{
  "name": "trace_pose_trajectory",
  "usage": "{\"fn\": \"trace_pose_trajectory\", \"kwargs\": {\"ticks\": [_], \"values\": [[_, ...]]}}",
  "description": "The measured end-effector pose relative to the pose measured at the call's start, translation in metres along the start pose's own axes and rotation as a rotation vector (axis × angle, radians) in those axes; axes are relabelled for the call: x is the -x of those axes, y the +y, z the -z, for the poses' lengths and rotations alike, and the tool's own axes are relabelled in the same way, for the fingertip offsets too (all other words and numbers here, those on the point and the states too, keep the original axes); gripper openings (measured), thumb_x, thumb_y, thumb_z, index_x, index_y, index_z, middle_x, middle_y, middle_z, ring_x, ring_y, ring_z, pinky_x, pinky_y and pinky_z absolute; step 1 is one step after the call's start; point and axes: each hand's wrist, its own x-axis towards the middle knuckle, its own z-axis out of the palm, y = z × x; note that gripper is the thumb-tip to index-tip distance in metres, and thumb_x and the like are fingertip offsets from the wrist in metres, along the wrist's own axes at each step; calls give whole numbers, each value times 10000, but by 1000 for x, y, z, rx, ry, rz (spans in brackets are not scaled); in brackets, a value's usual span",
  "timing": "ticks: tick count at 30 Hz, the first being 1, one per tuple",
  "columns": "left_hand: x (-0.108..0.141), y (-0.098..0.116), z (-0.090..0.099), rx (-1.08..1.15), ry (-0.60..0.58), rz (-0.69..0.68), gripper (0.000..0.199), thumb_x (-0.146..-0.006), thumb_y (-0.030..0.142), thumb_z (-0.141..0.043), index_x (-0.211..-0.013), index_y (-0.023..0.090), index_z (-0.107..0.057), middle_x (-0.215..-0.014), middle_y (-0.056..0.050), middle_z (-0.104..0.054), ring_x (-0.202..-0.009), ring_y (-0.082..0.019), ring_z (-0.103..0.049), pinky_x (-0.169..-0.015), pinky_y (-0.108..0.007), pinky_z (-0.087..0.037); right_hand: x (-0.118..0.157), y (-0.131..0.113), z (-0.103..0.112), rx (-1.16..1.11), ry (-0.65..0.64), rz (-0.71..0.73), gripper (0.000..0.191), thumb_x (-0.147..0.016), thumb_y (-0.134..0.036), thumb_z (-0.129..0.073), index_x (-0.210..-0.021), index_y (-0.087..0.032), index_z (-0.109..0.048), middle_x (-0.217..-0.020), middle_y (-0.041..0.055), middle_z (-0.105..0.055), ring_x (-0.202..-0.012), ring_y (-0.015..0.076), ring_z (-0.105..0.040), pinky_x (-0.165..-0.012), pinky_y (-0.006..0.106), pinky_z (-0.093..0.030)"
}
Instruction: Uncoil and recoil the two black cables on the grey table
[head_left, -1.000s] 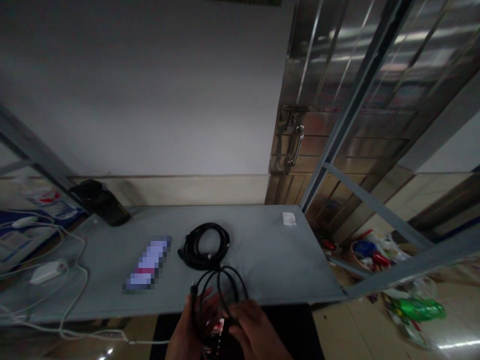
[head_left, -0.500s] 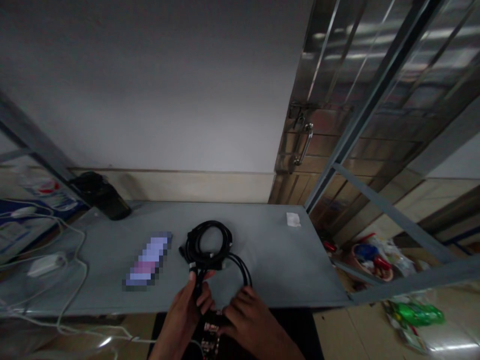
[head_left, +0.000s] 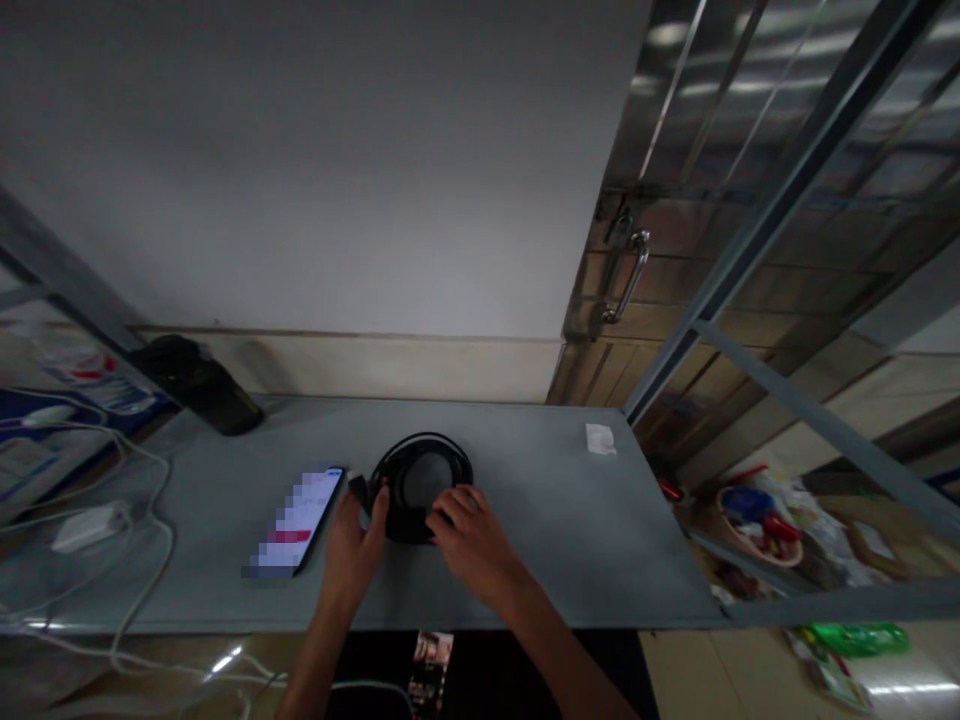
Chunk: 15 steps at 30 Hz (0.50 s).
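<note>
A black cable [head_left: 409, 524] lies coiled in a ring on the grey tabletop, with a plug end [head_left: 358, 487] sticking out at its left. My left hand [head_left: 354, 535] is closed around the left side of the coil, thumb against the loops, near that plug end. On the lower right of the ring, my right hand [head_left: 471, 540] has its fingers curled onto the strands. Both hands partly cover the loops. Just left of my left hand lies a phone [head_left: 300, 520] with a lit, blurred-out screen.
The grey table [head_left: 570, 540] has a scrap of white paper [head_left: 600, 438] at its right. A black bottle-like object [head_left: 202, 385] leans at the back left. White cords and a white adapter [head_left: 90, 527] lie left. A metal frame post [head_left: 750, 260] rises right.
My right hand has moved up from the table's front edge onto the coil. The loose loop at the right is now gathered into the ring. My left hand has shifted up and left.
</note>
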Motion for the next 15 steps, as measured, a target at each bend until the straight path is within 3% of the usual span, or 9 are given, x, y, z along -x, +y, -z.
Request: {"fn": "trace_pose_trajectory", "kwargs": {"ticks": [2, 7, 10, 15], "values": [[-1, -16, -8, -63, 36, -59, 596, -981, 711, -638, -1229, 178, -739, -1307, -223, -750, -1375, -444, -663, -1243, -597, -469, -4, -2, -11, -21, -13, -26, 194, -1093, -227, -737, -1276, -175, -702, -1296, 79, -706, -1280, 266, -627, -1215, 448, -509], [13, -44, -26, -144, 62, -109, 705, -1055, 620, -581, -1541, 111, -551, -1572, -275, -579, -1595, -448, -473, -1344, -650, -367, -9, -9, -29, -84, -84, -38, 669, -1015, -489, -855, -1521, -144, -586, -1534, 163, -602, -1429, 328, -559, -1278, 511, -459], [15, -52, -28, -192, 109, -123, 788, -1056, 610, -588, -1646, 105, -450, -1654, -275, -507, -1612, -442, -457, -1347, -665, -380, -17, -10, -37, -34, -115, -45, 655, -1015, -476, -853, -1520, -156, -585, -1469, 155, -647, -1361, 329, -600, -1220, 499, -506], [12, -58, -26, -256, 99, -188, 727, -1082, 537, -586, -1675, 142, -441, -1650, -253, -512, -1580, -422, -505, -1319, -660, -440, -27, -7, -45, 11, -117, -79, 580, -1006, -533, -847, -1390, -142, -657, -1324, 172, -700, -1260, 355, -650, -1122, 515, -556]]}}
